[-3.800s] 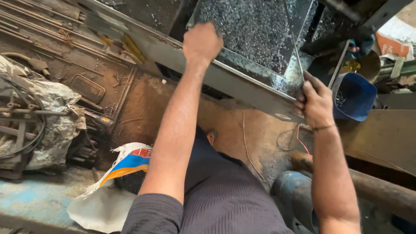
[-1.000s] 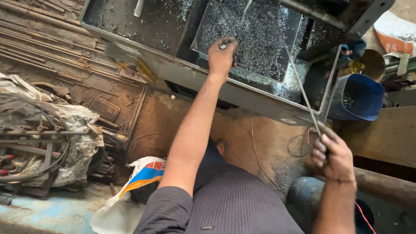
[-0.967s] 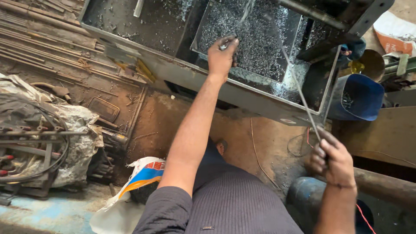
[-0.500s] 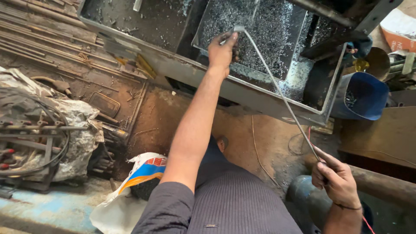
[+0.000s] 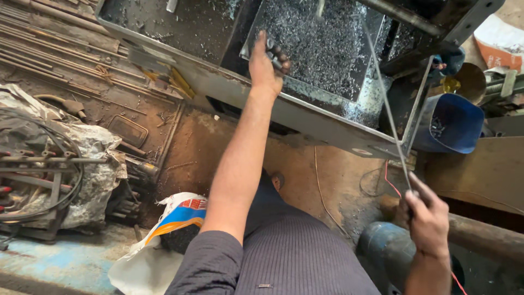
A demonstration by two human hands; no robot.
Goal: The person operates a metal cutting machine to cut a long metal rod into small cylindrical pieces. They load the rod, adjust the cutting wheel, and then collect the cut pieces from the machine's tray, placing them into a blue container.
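My left hand (image 5: 266, 61) reaches up to the rim of a metal tray (image 5: 245, 93) and is closed on a small dark metal piece at the edge of a bin full of silvery metal shavings (image 5: 322, 43). My right hand (image 5: 427, 218), low at the right, grips the near end of a long thin metal rod (image 5: 385, 104). The rod runs up and away over the tray's right part, its far end out of view at the top.
A blue bucket (image 5: 450, 123) stands right of the tray. Steel bars (image 5: 60, 54) lie at the upper left, a heap of cables and wrapped tools (image 5: 49, 169) at the left. A white printed sack (image 5: 164, 229) sits on the floor by my knee.
The rod has swung from leaning left toward my left hand to nearly upright, its far end moving right. My right hand lowered a little. My left hand stays on the tray rim.
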